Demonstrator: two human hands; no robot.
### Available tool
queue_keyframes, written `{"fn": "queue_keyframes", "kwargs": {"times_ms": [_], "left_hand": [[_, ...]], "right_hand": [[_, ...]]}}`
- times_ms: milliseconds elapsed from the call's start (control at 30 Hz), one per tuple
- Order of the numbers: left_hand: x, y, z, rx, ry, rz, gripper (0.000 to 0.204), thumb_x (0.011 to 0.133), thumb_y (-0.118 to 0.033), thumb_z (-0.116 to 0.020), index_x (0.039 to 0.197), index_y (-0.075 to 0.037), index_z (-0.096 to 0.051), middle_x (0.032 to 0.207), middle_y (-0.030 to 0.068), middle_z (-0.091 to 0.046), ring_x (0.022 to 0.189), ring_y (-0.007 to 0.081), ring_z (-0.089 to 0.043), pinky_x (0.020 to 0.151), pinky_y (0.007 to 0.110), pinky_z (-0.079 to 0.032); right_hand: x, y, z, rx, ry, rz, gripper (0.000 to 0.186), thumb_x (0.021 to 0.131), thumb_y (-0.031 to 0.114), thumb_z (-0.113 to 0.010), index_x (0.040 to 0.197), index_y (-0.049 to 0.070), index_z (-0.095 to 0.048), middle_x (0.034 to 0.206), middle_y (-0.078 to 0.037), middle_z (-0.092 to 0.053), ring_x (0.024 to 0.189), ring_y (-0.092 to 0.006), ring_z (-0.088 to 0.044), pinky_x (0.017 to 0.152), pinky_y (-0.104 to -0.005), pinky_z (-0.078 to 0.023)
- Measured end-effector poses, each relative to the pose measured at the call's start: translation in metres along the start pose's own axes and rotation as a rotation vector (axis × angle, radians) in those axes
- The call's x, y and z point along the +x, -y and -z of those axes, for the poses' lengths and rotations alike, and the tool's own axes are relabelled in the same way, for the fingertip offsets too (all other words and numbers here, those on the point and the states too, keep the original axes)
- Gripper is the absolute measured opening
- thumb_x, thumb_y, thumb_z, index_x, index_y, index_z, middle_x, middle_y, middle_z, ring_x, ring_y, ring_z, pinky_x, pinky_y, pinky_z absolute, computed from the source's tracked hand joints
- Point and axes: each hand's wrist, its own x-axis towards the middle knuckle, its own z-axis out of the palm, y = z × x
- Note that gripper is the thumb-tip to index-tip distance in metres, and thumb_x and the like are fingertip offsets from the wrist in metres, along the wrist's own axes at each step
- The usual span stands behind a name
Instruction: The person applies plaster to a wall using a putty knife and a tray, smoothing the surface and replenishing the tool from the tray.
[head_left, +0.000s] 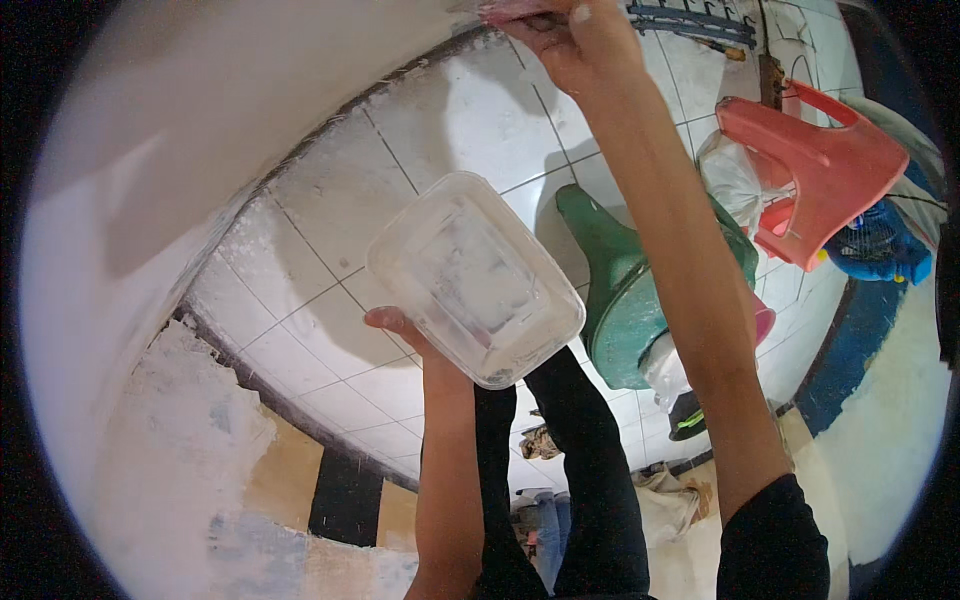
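Observation:
My left hand (400,325) holds up a clear rectangular plastic container (475,278) smeared with white paste, its open side facing me. My right hand (575,40) reaches up to the top of the view, fingers closed on a flat tool (510,10) with a reddish handle that presses against the white wall (200,120). Most of that tool is cut off by the frame's edge.
A white tiled floor (330,240) lies below. A green plastic stool (610,290) and a red plastic stool (810,170) stand at the right, with plastic bags (735,180) between them. A blue object (885,245) is far right. Rough patched plaster (180,450) shows lower left.

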Motion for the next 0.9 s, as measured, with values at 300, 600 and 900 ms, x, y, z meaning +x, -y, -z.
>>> {"fn": "queue_keyframes", "kwargs": {"times_ms": [300, 600, 900], "left_hand": [[0.003, 0.006, 0.01, -0.2, 0.192, 0.087, 0.125, 0.061, -0.096, -0.039, 0.151, -0.01, -0.021, 0.152, 0.0196, -0.028, 0.136, 0.0398, -0.031, 0.111, 0.056, -0.035], [0.004, -0.008, 0.002, 0.362, -0.252, -0.068, 0.128, 0.056, -0.092, -0.053, 0.148, -0.008, -0.026, 0.147, 0.0196, -0.033, 0.132, 0.0384, -0.037, 0.106, 0.056, -0.041], [-0.001, 0.006, -0.008, 0.578, -0.318, -0.026, 0.129, 0.056, -0.093, -0.052, 0.148, -0.008, -0.025, 0.147, 0.0197, -0.033, 0.132, 0.0386, -0.037, 0.106, 0.056, -0.042]], "right_hand": [[-0.068, 0.047, -0.034, -0.161, -0.112, -0.054, 0.02, 0.091, 0.005, -0.047, 0.103, -0.01, -0.053, 0.1, -0.025, -0.061, 0.093, -0.0395, -0.063, 0.09, -0.0534, -0.053], [0.07, -0.102, 0.098, -0.12, -0.355, -0.111, 0.018, 0.094, 0.005, -0.043, 0.099, -0.006, -0.056, 0.093, -0.022, -0.062, 0.084, -0.0348, -0.063, 0.083, -0.0512, -0.056], [0.001, -0.012, -0.001, -0.011, 0.129, -0.02, 0.014, 0.09, 0.006, -0.049, 0.094, -0.004, -0.058, 0.092, -0.02, -0.065, 0.086, -0.0307, -0.066, 0.08, -0.044, -0.058]]}}
